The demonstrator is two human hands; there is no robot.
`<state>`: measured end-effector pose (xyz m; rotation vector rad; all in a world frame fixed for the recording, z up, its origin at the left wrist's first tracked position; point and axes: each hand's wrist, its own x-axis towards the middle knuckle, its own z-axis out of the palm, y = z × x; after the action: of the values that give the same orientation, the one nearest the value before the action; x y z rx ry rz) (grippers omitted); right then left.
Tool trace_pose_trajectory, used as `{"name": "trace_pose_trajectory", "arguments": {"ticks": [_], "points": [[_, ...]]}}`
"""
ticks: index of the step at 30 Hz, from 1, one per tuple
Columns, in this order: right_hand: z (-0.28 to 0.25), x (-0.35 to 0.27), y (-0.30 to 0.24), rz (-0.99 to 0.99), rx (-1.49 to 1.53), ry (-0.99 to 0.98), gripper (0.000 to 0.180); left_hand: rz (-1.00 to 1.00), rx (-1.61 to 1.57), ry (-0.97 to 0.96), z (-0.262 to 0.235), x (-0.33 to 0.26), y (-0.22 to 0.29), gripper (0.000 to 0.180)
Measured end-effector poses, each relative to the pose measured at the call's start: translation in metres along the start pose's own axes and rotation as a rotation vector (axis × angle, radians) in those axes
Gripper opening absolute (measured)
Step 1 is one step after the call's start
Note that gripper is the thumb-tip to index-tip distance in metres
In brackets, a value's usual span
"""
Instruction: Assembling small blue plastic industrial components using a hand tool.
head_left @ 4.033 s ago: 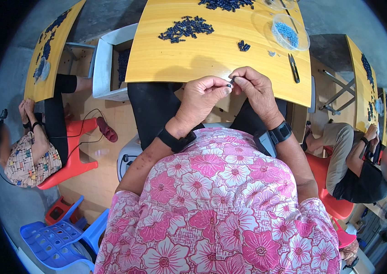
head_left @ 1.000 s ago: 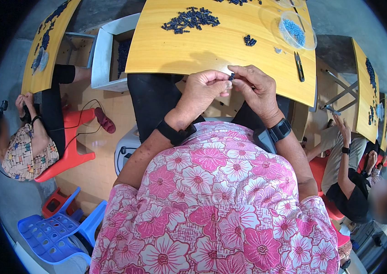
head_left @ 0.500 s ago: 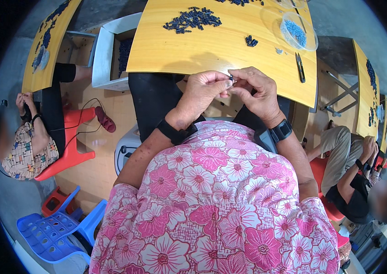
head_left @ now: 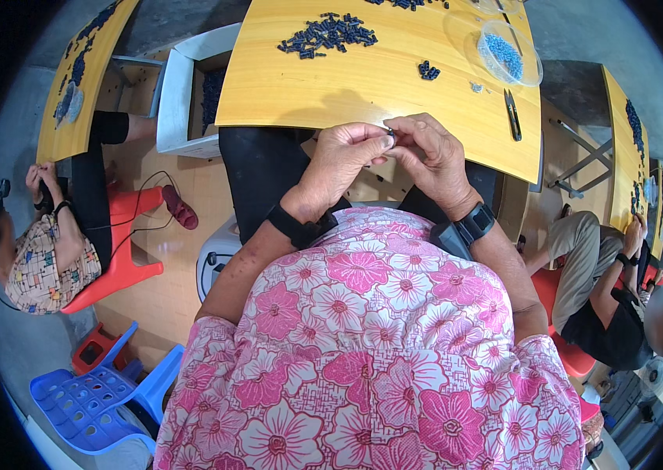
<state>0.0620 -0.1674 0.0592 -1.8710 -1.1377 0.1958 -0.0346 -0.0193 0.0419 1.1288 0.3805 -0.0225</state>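
In the head view, the person's left hand [head_left: 343, 157] and right hand [head_left: 429, 153] meet just below the near edge of the yellow bench [head_left: 378, 78], close in front of the body. The fingers of both hands are pinched together on a small dark part [head_left: 389, 131] held between the two hands; its shape is too small to make out. Each wrist carries a black band.

On the bench, well apart from the hands, lies a large pile of dark pieces [head_left: 327, 34], with a smaller cluster of dark pieces [head_left: 427, 70] to its right. Further right stands a clear round dish [head_left: 510, 53] holding blue bits, and near it a black hand tool [head_left: 513, 114] lies by the bench's right edge.

A grey box [head_left: 183, 94] stands left of the bench. A blue plastic stool [head_left: 100, 392] sits at the lower left. Two other people sit at neighbouring benches, one on each side.
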Motion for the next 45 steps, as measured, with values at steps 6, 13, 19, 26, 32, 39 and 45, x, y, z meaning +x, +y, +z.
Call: {"name": "trace_pose_trajectory", "arguments": {"ticks": [6,13,19,26,32,39,45], "points": [[0.002,0.001,0.003,-0.06,-0.071,0.024,0.032,0.01,0.005,-0.007,0.0,0.004,-0.001,0.019],[0.002,0.003,0.001,-0.029,-0.047,0.039,0.03,0.026,-0.022,0.011,-0.002,0.007,-0.005,0.018],[0.003,0.004,0.003,0.003,-0.008,0.051,0.028,0.095,0.123,0.036,-0.003,0.01,-0.005,0.014],[0.008,0.005,0.006,0.002,-0.028,0.068,0.03,0.11,0.171,0.067,-0.003,0.012,-0.004,0.013],[0.003,0.005,0.005,-0.015,-0.11,0.091,0.03,0.266,0.411,0.128,0.0,0.018,0.002,0.008],[0.009,0.008,0.02,-0.055,-0.089,0.121,0.032,0.459,0.641,0.185,-0.007,0.031,0.006,0.005],[0.009,0.01,0.034,0.109,0.065,0.097,0.032,0.678,0.932,0.19,-0.012,0.051,-0.001,0.009]]}}
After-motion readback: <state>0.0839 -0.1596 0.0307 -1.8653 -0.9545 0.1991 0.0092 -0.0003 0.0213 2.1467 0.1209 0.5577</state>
